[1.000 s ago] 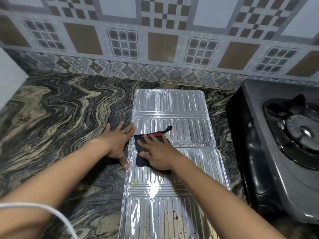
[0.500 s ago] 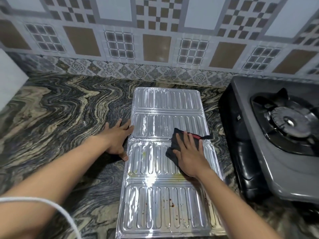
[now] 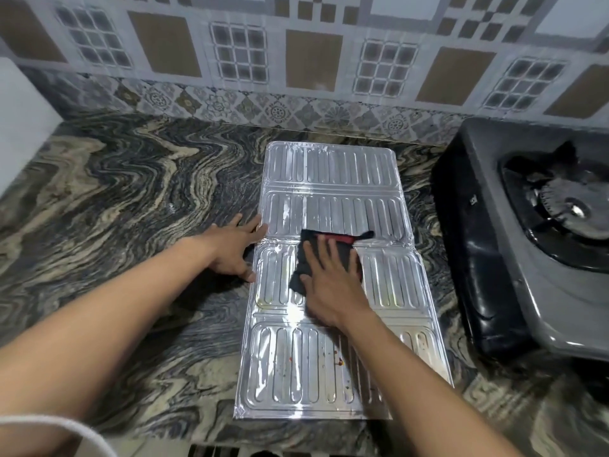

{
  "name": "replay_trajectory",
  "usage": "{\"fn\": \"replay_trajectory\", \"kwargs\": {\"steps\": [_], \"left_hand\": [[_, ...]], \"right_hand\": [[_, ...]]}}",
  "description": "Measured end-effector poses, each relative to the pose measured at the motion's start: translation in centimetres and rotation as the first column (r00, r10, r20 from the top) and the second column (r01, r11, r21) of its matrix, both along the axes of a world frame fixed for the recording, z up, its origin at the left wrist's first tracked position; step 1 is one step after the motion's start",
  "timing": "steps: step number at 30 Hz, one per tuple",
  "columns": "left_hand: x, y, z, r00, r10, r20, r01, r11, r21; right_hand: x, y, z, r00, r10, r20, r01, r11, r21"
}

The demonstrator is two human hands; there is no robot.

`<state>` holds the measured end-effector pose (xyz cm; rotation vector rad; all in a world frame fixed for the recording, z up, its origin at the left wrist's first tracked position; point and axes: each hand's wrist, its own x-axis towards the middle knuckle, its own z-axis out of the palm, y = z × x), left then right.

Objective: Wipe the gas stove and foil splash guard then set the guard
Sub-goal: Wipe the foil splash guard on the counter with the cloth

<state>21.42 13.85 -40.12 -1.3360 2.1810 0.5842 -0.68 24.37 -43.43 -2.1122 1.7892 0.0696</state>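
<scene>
The silver foil splash guard (image 3: 329,179) lies flat and unfolded on the marbled countertop (image 3: 131,192), its ribbed panels running away from me. My right hand (image 3: 329,285) presses a black cloth with a red edge (image 3: 329,250) flat onto the guard's middle panel. Beside the guard's left edge, my left hand (image 3: 235,249) rests palm down with fingers spread, thumb touching the edge. Reddish spots dot the nearest panel. The dark gas stove (image 3: 534,258) stands to the right, burner partly in view.
A patterned tiled wall (image 3: 313,61) closes off the back of the counter. A white block (image 3: 23,127) stands at the far left. The stove's black side (image 3: 474,258) sits close to the guard's right edge. The counter's front edge is just below the guard.
My right hand slid the cloth from the guard's left side to its right, then back toward the middle. My left hand stayed at the left edge.
</scene>
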Motion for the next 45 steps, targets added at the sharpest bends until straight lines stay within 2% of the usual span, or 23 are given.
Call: {"fn": "replay_trajectory", "kwargs": {"steps": [4,8,15,22,25,29,32,35,38,41,45], "left_hand": [[0.2,-0.2,-0.3,1.000,0.001,-0.016,-0.002,1.000,-0.012],[0.2,-0.2,-0.4,1.000,-0.003,-0.027,0.003,1.000,-0.015],[0.4,-0.3,-0.6,0.999,0.000,-0.043,0.000,1.000,-0.008],[0.5,0.8,-0.3,0.998,0.031,-0.053,-0.034,0.998,-0.048],[0.7,2.7,-0.3,0.991,0.038,-0.132,-0.051,0.995,-0.090],[1.5,4.9,-0.1,0.982,0.062,-0.181,-0.072,0.996,-0.050],[1.6,5.5,0.2,0.990,0.064,-0.127,-0.063,0.998,0.011],[1.3,5.7,0.0,1.000,-0.014,-0.011,0.014,1.000,0.013],[1.2,5.7,-0.5,0.999,-0.028,0.025,0.027,1.000,0.013],[1.3,5.8,-0.5,1.000,-0.021,0.012,0.021,1.000,-0.002],[1.2,5.8,-0.3,1.000,-0.007,0.017,0.006,1.000,0.006]], "right_hand": [[2.5,1.5,-0.1,0.980,0.196,0.020,-0.196,0.981,-0.008],[1.3,3.1,-0.1,0.964,0.266,0.009,-0.266,0.964,0.010],[-4.2,3.8,-0.3,0.998,0.053,-0.028,-0.053,0.999,0.003],[-8.6,4.6,0.1,0.980,-0.192,-0.048,0.194,0.981,0.028],[-8.4,4.7,0.1,0.977,-0.209,-0.040,0.211,0.977,0.033],[-8.4,4.6,0.1,0.978,-0.206,-0.043,0.209,0.977,0.051],[-8.4,4.6,0.2,0.977,-0.208,-0.042,0.211,0.976,0.053],[-8.2,4.5,0.1,0.975,-0.218,-0.043,0.221,0.973,0.062],[-7.3,4.1,0.1,0.970,-0.236,-0.050,0.240,0.968,0.071],[-5.0,3.8,0.5,0.990,-0.142,-0.022,0.143,0.988,0.051],[-1.2,4.2,0.8,0.992,0.124,0.037,-0.125,0.992,0.026]]}}
